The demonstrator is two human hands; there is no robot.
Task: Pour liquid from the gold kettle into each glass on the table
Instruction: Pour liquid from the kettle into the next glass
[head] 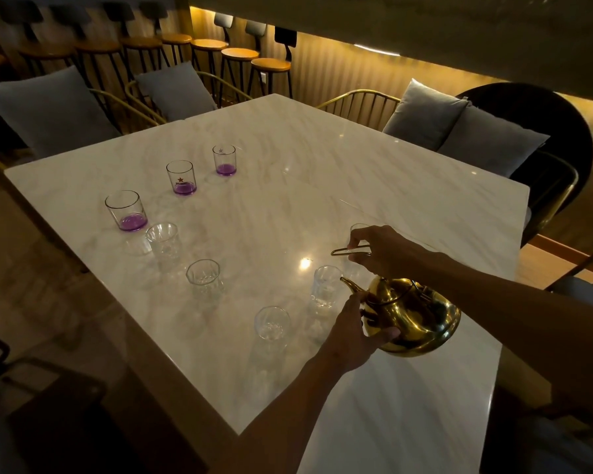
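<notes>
Your right hand (pixel 379 249) was pinched around the thin wire handle (pixel 351 251) of the gold kettle (pixel 415 316), lifted high over the body, while your left hand (pixel 353 328) cupped the kettle's near-left flank just under the spout (pixel 351 285). Both hands were gripping; neither was free. The kettle hung above the table (pixel 322 165) at its near right, tilted, spout aimed left toward the closest faceted glass (pixel 326 285).

The main risk lay in that spout: it stood beside the glass rim, not clearly over it, so a further tilt could have sent liquid down the outside and onto the marble. A second glass (pixel 358 230) sat just behind your right hand, mostly hidden; your knuckles or the swinging handle could have knocked it. The glass (pixel 272 323) near your left wrist was close enough for your forearm to clip.

Further left, two more faceted glasses (pixel 204 278) (pixel 163 239) looked empty, and three tumblers (pixel 127 210) (pixel 181 177) (pixel 224 160) held a little purple liquid. Reaching those meant carrying the kettle across the row, where drips from the spout were likely. I could not tell how full the kettle was, so a sudden surge was possible.
</notes>
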